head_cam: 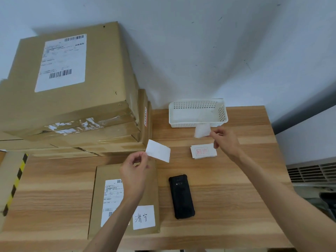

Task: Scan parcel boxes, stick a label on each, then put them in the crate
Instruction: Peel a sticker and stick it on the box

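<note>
A flat brown parcel box (109,171) lies on the wooden table (236,206) in front of me, bearing a printed shipping label and a white handwritten sticker (144,217). My left hand (135,167) hovers over the box and pinches a blank white label (158,151) by its corner. My right hand (224,140) pinches a blurred white paper strip (202,130) just in front of the white basket (198,122). Below that hand lies a small stack of labels (203,151) with red print. A black handheld scanner (181,196) rests face down to the right of the box.
A tall stack of brown parcel boxes (72,99) fills the back left of the table against the wall. A cardboard piece with black-yellow tape (15,182) stands at the left edge. A grey vent unit (312,173) sits to the right of the table.
</note>
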